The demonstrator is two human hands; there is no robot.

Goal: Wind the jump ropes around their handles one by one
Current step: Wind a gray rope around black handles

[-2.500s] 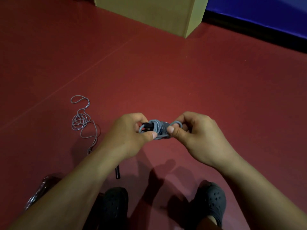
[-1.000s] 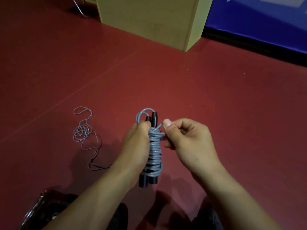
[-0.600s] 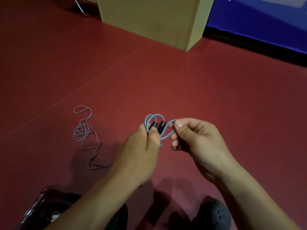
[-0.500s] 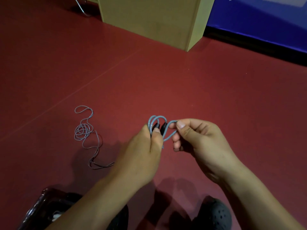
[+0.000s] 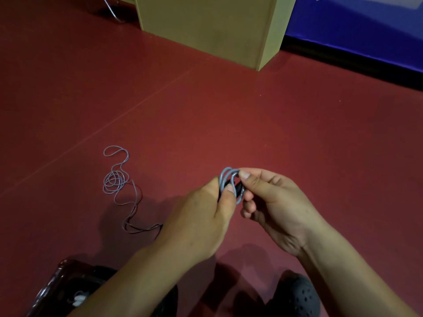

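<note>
Above the red floor (image 5: 229, 115), the left hand (image 5: 201, 223) has its grip clenched round the wound jump rope (image 5: 231, 184), thumb pressed on the black handles, while the right hand (image 5: 274, 202) pinches a grey loop at its top. A second, loose jump rope (image 5: 116, 179) lies on the floor to the left, well apart. No brand, label or writing is legible on ropes, wooden box (image 5: 206, 26) or blue mat (image 5: 366, 30).
</note>
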